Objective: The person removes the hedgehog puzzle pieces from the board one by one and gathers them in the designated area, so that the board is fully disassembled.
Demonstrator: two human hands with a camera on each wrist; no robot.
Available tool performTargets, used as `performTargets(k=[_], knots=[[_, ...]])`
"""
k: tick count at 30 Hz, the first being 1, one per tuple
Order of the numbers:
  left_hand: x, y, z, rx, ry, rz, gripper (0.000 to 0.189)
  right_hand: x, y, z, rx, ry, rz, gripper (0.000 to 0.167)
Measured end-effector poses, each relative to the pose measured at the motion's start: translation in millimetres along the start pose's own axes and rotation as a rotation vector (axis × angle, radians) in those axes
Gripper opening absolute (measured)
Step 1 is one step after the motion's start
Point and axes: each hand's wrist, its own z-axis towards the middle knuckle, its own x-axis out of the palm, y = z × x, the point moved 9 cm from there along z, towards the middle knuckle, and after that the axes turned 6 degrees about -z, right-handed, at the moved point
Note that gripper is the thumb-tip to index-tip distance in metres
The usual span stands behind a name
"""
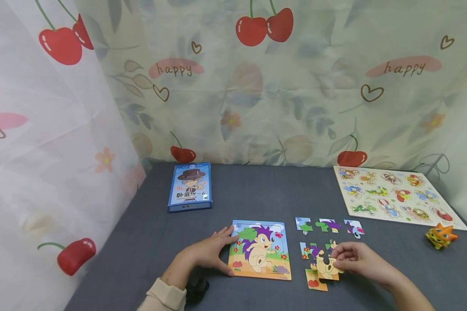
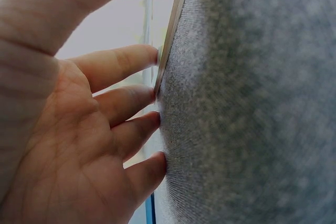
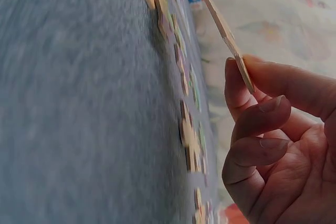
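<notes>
My left hand (image 1: 213,252) lies at the left side of the square puzzle board (image 1: 260,250), which pictures a purple-spined hedgehog. Its thumb and fingers are spread, and fingertips touch the board's edge in the left wrist view. Between thumb and forefinger, my right hand (image 1: 356,260) pinches a puzzle piece (image 1: 327,271), cream with an orange lower edge. In the right wrist view that wooden piece (image 3: 226,35) shows edge-on, raised off the table. Below it in the head view lies a piece with a red shape (image 1: 314,283), partly covered. Loose pieces (image 1: 310,250) lie in rows beside the board.
A blue game box (image 1: 190,186) stands at the back left. At the back right lies a wooden board with insect pictures (image 1: 397,196), with a small orange and yellow figure (image 1: 440,236) near it. A black object (image 1: 197,290) sits by the left wrist.
</notes>
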Motion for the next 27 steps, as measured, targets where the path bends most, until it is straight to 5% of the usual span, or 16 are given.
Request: performTargets(k=[27], knots=[[-0.8, -3.7, -3.3, -0.008, -0.001, -0.01, 0.086, -13.3, -44.0, -25.3, 0.135, 0.047, 0.006, 0.027]])
